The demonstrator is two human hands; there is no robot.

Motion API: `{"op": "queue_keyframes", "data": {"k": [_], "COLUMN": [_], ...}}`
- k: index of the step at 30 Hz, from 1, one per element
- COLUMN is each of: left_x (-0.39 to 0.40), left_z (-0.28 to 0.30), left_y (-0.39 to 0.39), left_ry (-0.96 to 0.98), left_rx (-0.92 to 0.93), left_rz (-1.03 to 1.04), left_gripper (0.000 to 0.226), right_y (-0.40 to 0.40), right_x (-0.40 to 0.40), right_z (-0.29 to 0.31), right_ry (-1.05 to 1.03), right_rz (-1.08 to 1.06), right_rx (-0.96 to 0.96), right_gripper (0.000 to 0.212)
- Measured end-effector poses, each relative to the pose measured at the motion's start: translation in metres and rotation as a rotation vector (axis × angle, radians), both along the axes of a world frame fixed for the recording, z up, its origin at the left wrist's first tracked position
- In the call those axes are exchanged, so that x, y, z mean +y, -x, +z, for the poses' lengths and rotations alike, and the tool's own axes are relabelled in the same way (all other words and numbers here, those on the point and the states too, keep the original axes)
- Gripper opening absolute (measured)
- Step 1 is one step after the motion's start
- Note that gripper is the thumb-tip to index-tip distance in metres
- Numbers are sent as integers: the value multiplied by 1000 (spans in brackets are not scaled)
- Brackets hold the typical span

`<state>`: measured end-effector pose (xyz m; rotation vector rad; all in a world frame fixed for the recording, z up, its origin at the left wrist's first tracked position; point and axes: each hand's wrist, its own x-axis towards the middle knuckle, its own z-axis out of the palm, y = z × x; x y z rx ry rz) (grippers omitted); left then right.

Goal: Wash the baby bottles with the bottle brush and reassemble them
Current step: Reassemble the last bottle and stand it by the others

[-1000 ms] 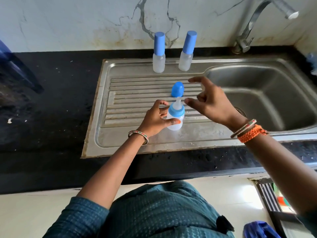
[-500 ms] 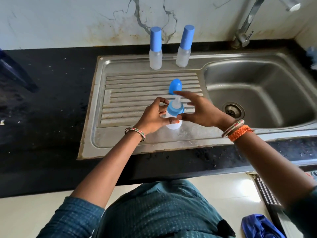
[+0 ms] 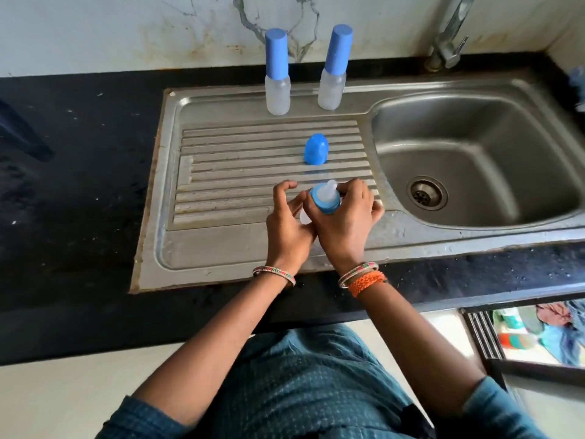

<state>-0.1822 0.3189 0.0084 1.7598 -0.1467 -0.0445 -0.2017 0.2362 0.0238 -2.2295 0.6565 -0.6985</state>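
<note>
A small clear baby bottle [image 3: 304,217] with a blue collar and a clear teat [image 3: 326,196] is held over the steel drainboard [image 3: 221,172]. My left hand [image 3: 286,228] holds its body from the left, and most of the body is hidden between my hands. From the right, my right hand [image 3: 346,223] grips the blue collar. The bottle's blue cap [image 3: 315,151] stands alone on the ribs just beyond. At the back of the drainboard stand two capped bottles, one on the left [image 3: 277,93] and one on the right [image 3: 331,90].
The sink basin [image 3: 474,137] with its drain [image 3: 426,193] lies to the right, and the faucet [image 3: 448,42] rises behind it. Black countertop [image 3: 79,185] surrounds the sink. No bottle brush is in view.
My right hand came in from the right and closed round the bottle's blue collar. Both hands and the bottle now sit further from the loose blue cap.
</note>
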Motion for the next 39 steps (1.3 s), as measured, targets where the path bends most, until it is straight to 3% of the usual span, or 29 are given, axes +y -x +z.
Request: {"op": "queue_keyframes", "data": {"k": [2,5,7,10,14,16,18,20,21,23,25,27,30,33,35,37,38,39], "left_x": [4,13,17,15,7,9,15,25,30,36,37,36,30,17,-3,-28,-40,-55], "left_z": [2,4,4,9,6,5,10,23,29,47,64,72,78,84,88,89,90,91], "left_y": [-7,-27,-41,-43,-18,-13,-21,-39,-48,-63,-72,-79,-91,-104,-109,-109,-108,-106], "left_ry": [-34,-111,-138,-168,-107,-70,-40,1,16,-6,-33,-8,104,159,166,161,164,155], "left_rx": [-2,40,109,130,64,76,84,64,40,-19,-60,-72,25,111,130,173,209,238], "left_rz": [-73,-283,-392,-405,-186,-135,-140,-135,-134,-147,-152,-145,-169,-247,-342,-399,-406,-418], "left_gripper": [66,84,95,102,85,82,89,87,80,64,56,48,43,41,48,62,67,70], "right_y": [1,-3,-8,-10,2,4,-1,-15,-28,-65,-102,-127,-136,-122,-100,-78,-67,-61], "right_x": [-11,-42,-57,-58,-26,-21,-33,-48,-54,-65,-67,-67,-88,-132,-172,-218,-237,-255], "right_z": [6,10,10,7,8,7,13,21,22,15,8,8,45,107,133,128,113,94], "right_ry": [7,-109,-116,-57,-163,-205,-487,-803,-769,-319,-44,30,127,-95,-418,-715,-707,-564], "right_rz": [161,630,752,625,409,435,579,569,501,353,354,455,484,600,686,675,614,453], "right_rx": [-15,119,159,154,28,41,38,-32,-55,34,199,331,299,197,111,35,99,191], "right_gripper": [47,55,59,48,41,44,50,58,61,70,73,54,24,20,15,25,30,29]}}
